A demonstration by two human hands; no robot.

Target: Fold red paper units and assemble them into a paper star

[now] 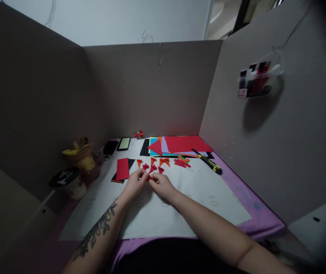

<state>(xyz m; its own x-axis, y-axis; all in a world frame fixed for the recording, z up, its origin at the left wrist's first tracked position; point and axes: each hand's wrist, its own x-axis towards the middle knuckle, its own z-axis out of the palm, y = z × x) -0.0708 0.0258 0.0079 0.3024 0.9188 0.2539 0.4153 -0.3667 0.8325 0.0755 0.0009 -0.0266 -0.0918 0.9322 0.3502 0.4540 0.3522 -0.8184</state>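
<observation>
Between my two hands is a small piece of folded red paper (pixel 149 177), pinched by the fingertips and partly covered by them. My left hand (pixel 137 180) is closed on its left side, and my right hand (pixel 162 184) grips it from the right. Just beyond the fingers lie several small folded red pieces (pixel 153 168) and folded orange pieces (pixel 164 161). To the left of my left hand, a red paper rectangle (pixel 122 169) rests on darker sheets. Red and orange paper strips (pixel 182 162) lie in a small pile to the right.
Coloured sheets (pixel 187 144) are stacked at the back, with a yellow-black utility knife (pixel 212 164) at their right. A red-green paper star (pixel 139 134) and a phone (pixel 123 144) sit at the back left. Tubs (pixel 71 183) stand along the left edge; grey panels (pixel 151 87) enclose the table.
</observation>
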